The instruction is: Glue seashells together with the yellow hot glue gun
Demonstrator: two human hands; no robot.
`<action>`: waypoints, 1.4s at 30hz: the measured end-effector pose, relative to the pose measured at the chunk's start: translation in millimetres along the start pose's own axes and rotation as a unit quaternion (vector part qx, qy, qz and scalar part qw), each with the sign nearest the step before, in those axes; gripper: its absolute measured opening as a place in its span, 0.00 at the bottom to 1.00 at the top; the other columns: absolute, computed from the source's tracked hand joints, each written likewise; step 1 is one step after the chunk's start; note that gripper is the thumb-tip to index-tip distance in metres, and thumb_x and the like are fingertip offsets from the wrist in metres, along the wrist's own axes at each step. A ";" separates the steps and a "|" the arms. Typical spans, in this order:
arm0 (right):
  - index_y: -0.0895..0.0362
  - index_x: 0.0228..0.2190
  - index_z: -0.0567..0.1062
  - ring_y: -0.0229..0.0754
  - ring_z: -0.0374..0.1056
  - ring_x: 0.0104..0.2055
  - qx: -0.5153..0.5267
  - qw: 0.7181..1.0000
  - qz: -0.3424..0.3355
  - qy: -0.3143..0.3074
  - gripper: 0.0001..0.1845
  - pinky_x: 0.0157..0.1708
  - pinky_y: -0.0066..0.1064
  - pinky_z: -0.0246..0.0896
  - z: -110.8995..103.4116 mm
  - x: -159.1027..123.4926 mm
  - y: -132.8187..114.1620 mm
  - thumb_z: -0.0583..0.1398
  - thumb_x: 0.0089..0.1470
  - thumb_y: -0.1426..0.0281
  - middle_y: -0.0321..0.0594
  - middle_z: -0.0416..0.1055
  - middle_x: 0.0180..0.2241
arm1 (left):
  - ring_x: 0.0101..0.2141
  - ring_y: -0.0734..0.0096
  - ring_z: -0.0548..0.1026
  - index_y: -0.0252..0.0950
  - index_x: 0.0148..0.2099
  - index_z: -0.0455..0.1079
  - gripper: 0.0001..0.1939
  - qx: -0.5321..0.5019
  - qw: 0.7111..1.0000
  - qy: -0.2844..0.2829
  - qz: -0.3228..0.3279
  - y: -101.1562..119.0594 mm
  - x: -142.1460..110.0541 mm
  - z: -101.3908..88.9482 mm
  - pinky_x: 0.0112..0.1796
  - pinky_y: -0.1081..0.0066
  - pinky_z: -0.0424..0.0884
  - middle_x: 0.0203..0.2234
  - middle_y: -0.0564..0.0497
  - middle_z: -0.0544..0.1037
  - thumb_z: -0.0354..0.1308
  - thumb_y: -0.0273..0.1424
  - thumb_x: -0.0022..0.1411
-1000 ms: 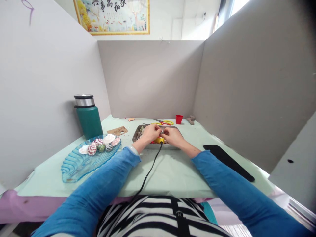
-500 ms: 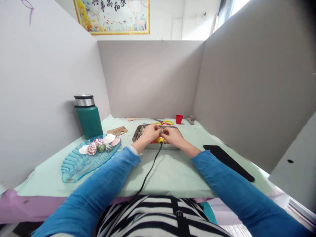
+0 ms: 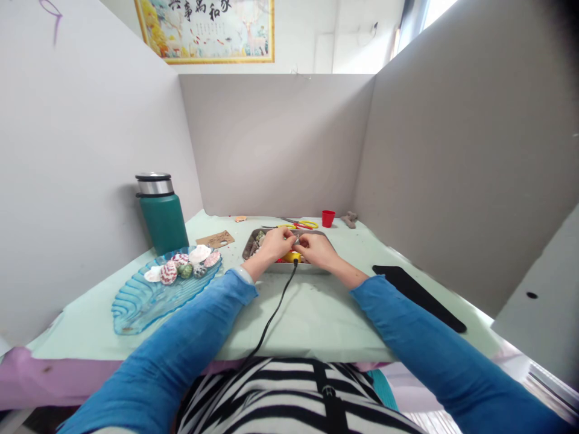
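Note:
Over a grey metal tray [image 3: 246,251] in the middle of the table, my left hand [image 3: 277,241] and my right hand [image 3: 316,248] come close together with their fingers pinched. Between the fingertips is a small greyish-white piece [image 3: 297,239], too small to name; both hands appear to grip it. Shells and small stones [image 3: 259,237] fill the tray's left part. Below my hands lies a yellow tool [image 3: 293,257] with a black cord [image 3: 283,296] running toward my lap. My hands hide much of the tray's contents.
On the left, a blue glass dish [image 3: 149,307] holds several shells [image 3: 169,272], beside a green bottle [image 3: 163,220]. Behind the tray are yellow-handled scissors [image 3: 309,224], a red cup [image 3: 328,219] and a brown tag [image 3: 217,240]. A black flat object [image 3: 416,295] lies right. Grey panels [image 3: 275,144] enclose the table.

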State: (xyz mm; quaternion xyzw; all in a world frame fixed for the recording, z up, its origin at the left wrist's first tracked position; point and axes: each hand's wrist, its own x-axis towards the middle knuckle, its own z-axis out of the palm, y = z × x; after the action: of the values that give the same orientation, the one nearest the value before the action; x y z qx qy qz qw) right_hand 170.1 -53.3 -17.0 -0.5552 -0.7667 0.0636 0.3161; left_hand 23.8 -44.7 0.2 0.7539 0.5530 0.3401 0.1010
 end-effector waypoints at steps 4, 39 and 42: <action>0.57 0.21 0.71 0.38 0.66 0.27 -0.001 1.000 0.004 -0.004 0.12 0.26 0.27 0.51 -0.3 -0.4 -0.2 0.57 0.52 0.64 0.40 0.75 0.24 | 0.35 0.67 0.75 0.36 0.33 0.72 0.06 -0.004 1.000 -0.005 -0.003 -0.7 0.6 0.3 0.40 0.70 0.68 0.33 0.48 0.79 0.54 0.30 0.57; 0.57 0.21 0.72 0.39 0.67 0.28 -0.011 1.000 0.002 -0.014 0.12 0.26 0.27 0.52 -2.3 -1.3 -1.9 0.57 0.52 0.65 0.40 0.75 0.25 | 0.33 0.69 0.75 0.36 0.33 0.73 0.06 -0.001 1.000 -0.009 -0.002 -3.4 2.6 2.7 0.39 0.71 0.68 0.31 0.49 0.79 0.55 0.29 0.57; 0.57 0.21 0.71 0.39 0.66 0.28 -0.018 1.000 0.004 -0.015 0.12 0.26 0.27 0.51 -2.9 -1.4 -2.8 0.57 0.52 0.64 0.41 0.75 0.25 | 0.33 0.68 0.74 0.36 0.33 0.72 0.06 -0.003 1.000 -0.012 -0.003 -3.3 2.4 2.3 0.38 0.71 0.68 0.31 0.49 0.79 0.54 0.29 0.57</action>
State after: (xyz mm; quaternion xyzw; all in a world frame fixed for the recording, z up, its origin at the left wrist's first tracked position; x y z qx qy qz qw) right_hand 169.7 -56.4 -14.0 -0.5630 -0.7700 0.0601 0.2942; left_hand 23.1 -40.8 -2.3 0.7557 0.5533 0.3324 0.1110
